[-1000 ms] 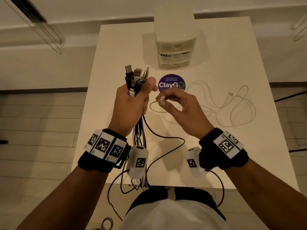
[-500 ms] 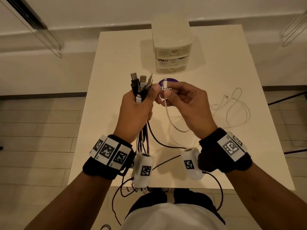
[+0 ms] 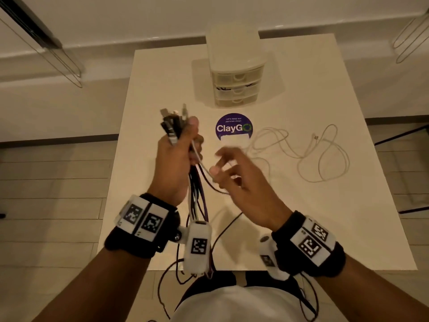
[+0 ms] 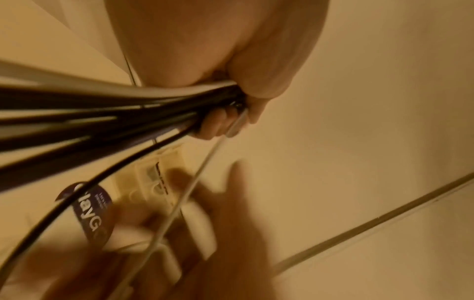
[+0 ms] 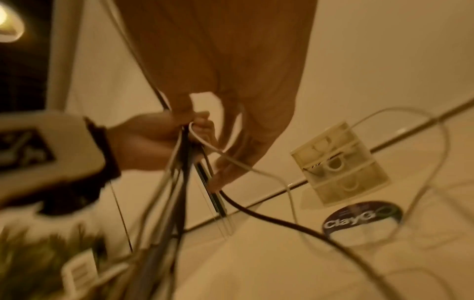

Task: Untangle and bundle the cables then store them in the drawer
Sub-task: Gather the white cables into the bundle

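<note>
My left hand [image 3: 180,149] is raised above the table and grips a bundle of dark and purple cables [image 3: 197,196]; their plugs [image 3: 173,119] stick up from the fist. The cables hang down past my wrist and off the table's front edge. A white cable [image 3: 311,156] runs out of that same fist [image 4: 231,113] to my right hand [image 3: 216,174], then lies in loose loops on the table. The right hand is blurred; its thumb and a finger pinch the white cable [image 5: 256,170] just below the left hand, the other fingers spread. The three-drawer unit [image 3: 236,73] stands shut at the back.
A round purple ClayGo sticker [image 3: 233,127] lies on the white table [image 3: 325,217] in front of the drawers. Wire chair legs [image 3: 408,40] stand on the floor at the back right, more of them at the back left [image 3: 58,54].
The right hand brought the white cable's plug up to the left hand, which now holds it with the bundle. The right hand has since slid down and right along the cable.
</note>
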A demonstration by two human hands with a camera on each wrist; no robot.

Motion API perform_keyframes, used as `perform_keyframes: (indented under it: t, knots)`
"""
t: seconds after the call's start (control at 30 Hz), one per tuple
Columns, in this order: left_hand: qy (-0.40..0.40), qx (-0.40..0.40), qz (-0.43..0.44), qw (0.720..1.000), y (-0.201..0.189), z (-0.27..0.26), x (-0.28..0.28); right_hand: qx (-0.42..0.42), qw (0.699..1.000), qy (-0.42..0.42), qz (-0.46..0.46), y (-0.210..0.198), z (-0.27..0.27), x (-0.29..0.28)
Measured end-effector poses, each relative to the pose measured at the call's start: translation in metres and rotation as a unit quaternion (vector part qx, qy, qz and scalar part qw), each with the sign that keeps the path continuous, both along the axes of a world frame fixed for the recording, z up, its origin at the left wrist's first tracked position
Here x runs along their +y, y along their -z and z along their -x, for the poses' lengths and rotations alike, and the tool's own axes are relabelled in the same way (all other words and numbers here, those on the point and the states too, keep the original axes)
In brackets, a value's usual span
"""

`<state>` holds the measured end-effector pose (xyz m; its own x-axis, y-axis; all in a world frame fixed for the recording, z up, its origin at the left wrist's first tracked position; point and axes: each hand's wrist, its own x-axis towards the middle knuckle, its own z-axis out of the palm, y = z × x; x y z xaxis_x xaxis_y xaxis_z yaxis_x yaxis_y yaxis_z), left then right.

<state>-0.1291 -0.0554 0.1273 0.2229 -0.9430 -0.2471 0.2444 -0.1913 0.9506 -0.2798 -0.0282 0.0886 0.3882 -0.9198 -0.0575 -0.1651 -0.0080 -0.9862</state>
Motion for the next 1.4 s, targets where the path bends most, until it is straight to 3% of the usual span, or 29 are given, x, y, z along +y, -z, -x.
perform_keyframes:
  t: [0.1, 0.23, 0.33, 0.4, 0.5, 0.57, 0.73, 0.8, 0.87, 0.93, 1.0, 1.07, 1.13, 1.2, 1.3, 1.4]
  knots:
    - [-0.004, 0.066, 0.06, 0.996, -0.014, -0.02, -0.01, 0.174, 0.97, -0.138, 0.095, 0.019, 0.018, 0.0]
    - [-0.055, 0.101, 0.121, 0.986, -0.049, -0.071, -0.02, 0.2, 0.976, -0.07, 0.054, 0.04, 0.059, -0.007]
    - [-0.041, 0.015, 0.105, 0.994, -0.064, -0.079, -0.016, 0.208, 0.972, -0.082, 0.066, 0.033, 0.063, -0.005]
    - [0.033, -0.098, 0.04, 0.994, -0.059, -0.056, -0.012, 0.221, 0.962, -0.126, 0.097, 0.016, 0.047, -0.006]
    - [0.234, -0.242, -0.05, 0.94, -0.041, -0.014, 0.003, 0.296, 0.931, -0.128, 0.169, -0.005, 0.026, -0.014]
    - [0.275, -0.282, -0.056, 0.918, -0.029, 0.001, 0.014, 0.321, 0.92, -0.104, 0.199, -0.013, 0.023, -0.02]
    - [0.234, -0.381, -0.054, 0.893, -0.016, -0.009, 0.016, 0.236, 0.957, -0.044, 0.164, -0.021, 0.029, -0.025]
    - [0.261, -0.378, -0.039, 0.888, -0.014, -0.013, 0.017, 0.213, 0.963, -0.056, 0.157, -0.025, 0.03, -0.024]
    - [0.277, -0.334, -0.023, 0.901, -0.017, -0.015, 0.02, 0.182, 0.973, -0.088, 0.11, -0.028, 0.029, -0.024]
    - [0.197, -0.258, -0.019, 0.946, -0.018, -0.025, 0.018, 0.093, 0.991, -0.093, 0.005, -0.03, 0.033, -0.024]
    - [0.021, -0.169, -0.015, 0.985, -0.022, -0.053, 0.01, 0.021, 0.993, -0.071, -0.087, -0.031, 0.045, -0.023]
    - [-0.13, -0.104, -0.004, 0.986, -0.034, -0.089, 0.005, 0.015, 0.992, -0.042, -0.121, -0.029, 0.064, -0.02]
    - [-0.187, -0.097, 0.002, 0.978, -0.044, -0.114, 0.007, 0.06, 0.993, -0.026, -0.103, -0.026, 0.079, -0.016]
    - [-0.155, -0.192, -0.007, 0.969, -0.044, -0.118, 0.009, 0.111, 0.991, -0.034, -0.06, -0.026, 0.082, -0.012]
    - [-0.072, -0.4, 0.011, 0.914, -0.041, -0.09, 0.013, 0.208, 0.975, -0.066, 0.041, -0.029, 0.065, -0.012]
    - [0.077, -0.418, 0.063, 0.903, -0.041, -0.042, 0.02, 0.291, 0.942, -0.102, 0.13, -0.04, 0.04, -0.015]
